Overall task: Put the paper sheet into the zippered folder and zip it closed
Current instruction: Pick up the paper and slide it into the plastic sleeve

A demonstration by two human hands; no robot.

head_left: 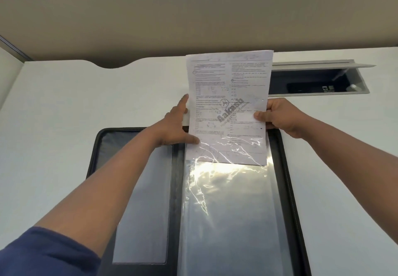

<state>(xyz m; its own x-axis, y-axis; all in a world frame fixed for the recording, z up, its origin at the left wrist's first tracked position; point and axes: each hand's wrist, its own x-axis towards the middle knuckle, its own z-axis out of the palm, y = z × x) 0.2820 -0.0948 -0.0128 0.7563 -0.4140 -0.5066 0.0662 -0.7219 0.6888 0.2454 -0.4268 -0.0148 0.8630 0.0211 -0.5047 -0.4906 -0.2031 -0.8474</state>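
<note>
A black zippered folder (286, 178) lies open flat on the white desk, its glossy clear sleeves facing up. A printed paper sheet (228, 94) stands partly inside the top of the right-hand clear sleeve (228, 200); its lower edge shows through the plastic, and most of the sheet sticks out above the folder. My left hand (176, 124) grips the sheet's left edge, thumb on the front. My right hand (277, 116) pinches the sheet's right edge. The folder's left half (142, 200) holds another clear pocket, partly hidden under my left forearm.
The white desk (86, 103) runs out on both sides of the folder. Behind the sheet at the right is an open cable tray (318, 81) with a raised lid and sockets inside. A beige partition (193, 17) closes off the back of the desk.
</note>
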